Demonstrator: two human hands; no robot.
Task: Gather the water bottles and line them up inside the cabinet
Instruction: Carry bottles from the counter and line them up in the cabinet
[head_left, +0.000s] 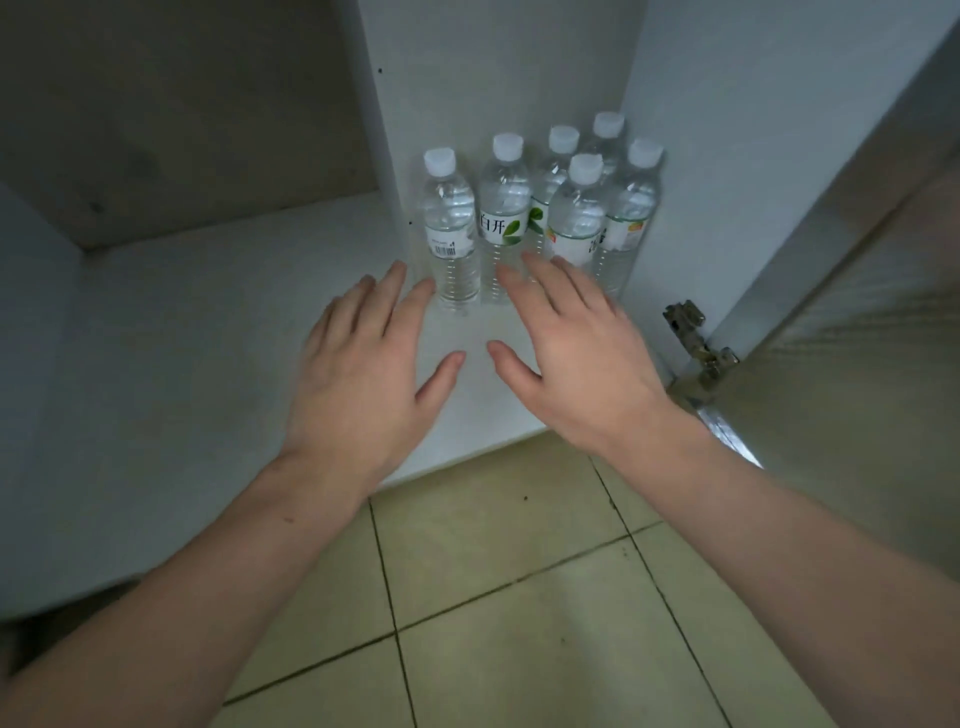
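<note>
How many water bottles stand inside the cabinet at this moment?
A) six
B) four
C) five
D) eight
A: six white caps show on the cabinet shelf, four bottles in a line toward the back right corner and two more in front on the right; both the left hand and the right hand are open and hold nothing.

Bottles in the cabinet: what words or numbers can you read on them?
"白开" beside a green leaf: on the label of the second bottle from the left.
Barcode and small print on the leftmost bottle: too small to read.
Labels on the front right bottle and the far right bottle: turned away and blurred, unreadable.
</note>
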